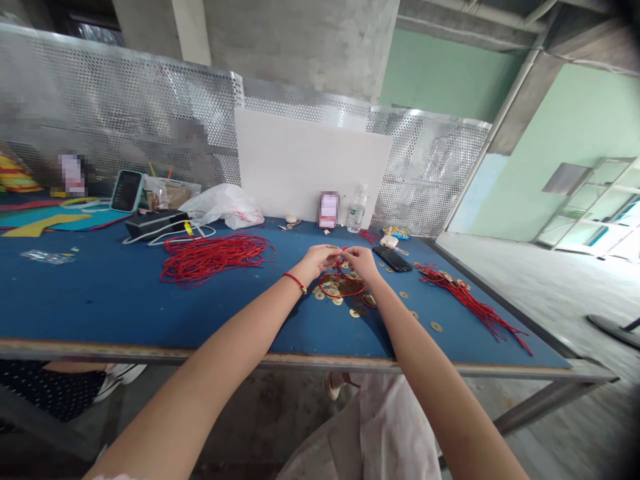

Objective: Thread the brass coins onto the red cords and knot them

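Above a pile of brass coins point(337, 288) my two hands meet, fingertips pinched close together. A red cord point(345, 293) runs between them and hangs in a loop over the coins. My left hand point(321, 259) is closed on the cord from the left side, with a red string bracelet point(296, 281) on its wrist. From the right, my right hand point(361, 260) also pinches the cord. The exact knot or end between the fingertips is too small to make out. Several loose coins lie around the pile, some with a hole in the middle.
A bundle of red cords point(215, 259) lies to the left. Finished-looking cords with coins point(470, 300) lie at the right, near a black phone point(393, 259). A plastic bottle point(357, 210) stands by the white board point(313, 163); a white plastic bag point(225, 205) lies behind the cords.
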### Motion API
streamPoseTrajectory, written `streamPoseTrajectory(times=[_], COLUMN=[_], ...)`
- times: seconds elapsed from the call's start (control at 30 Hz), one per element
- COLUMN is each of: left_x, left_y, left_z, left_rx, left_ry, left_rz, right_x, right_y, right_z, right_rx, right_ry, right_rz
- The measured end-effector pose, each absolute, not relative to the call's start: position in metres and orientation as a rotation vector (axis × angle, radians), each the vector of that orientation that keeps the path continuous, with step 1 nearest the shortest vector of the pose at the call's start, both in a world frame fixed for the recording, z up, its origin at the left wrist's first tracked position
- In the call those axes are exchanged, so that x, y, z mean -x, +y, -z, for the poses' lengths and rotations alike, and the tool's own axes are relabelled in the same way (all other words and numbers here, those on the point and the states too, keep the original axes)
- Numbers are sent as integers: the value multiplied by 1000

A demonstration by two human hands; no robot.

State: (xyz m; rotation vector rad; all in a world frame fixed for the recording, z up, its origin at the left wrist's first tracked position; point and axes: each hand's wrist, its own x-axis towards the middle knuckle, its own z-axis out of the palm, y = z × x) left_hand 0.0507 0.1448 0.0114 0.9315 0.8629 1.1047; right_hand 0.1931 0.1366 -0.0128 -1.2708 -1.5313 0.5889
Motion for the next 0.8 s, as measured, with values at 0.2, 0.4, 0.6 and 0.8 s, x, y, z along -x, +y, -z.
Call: streamPoseTrajectory(times=[0.2, 0.4, 0.6, 0.8], left_x=[-51, -50, -51, -53], left_y=[142, 138, 137, 136], left_z=[-13, -16, -16, -16], left_rx=[-1006, -1037, -1032, -1105], left_ry=[914, 929, 962, 1011], left_rz=[-1104, -1109, -1176, -1209], right_x=[-192, -189, -186, -183], right_y=[135, 132, 127, 118], right_z=[11, 8, 4, -2], right_rx=[1278, 1221, 1190, 1195], right_ry=[-1510, -1503, -1458, -1369], right_rz=[-589, -652, -753, -833])
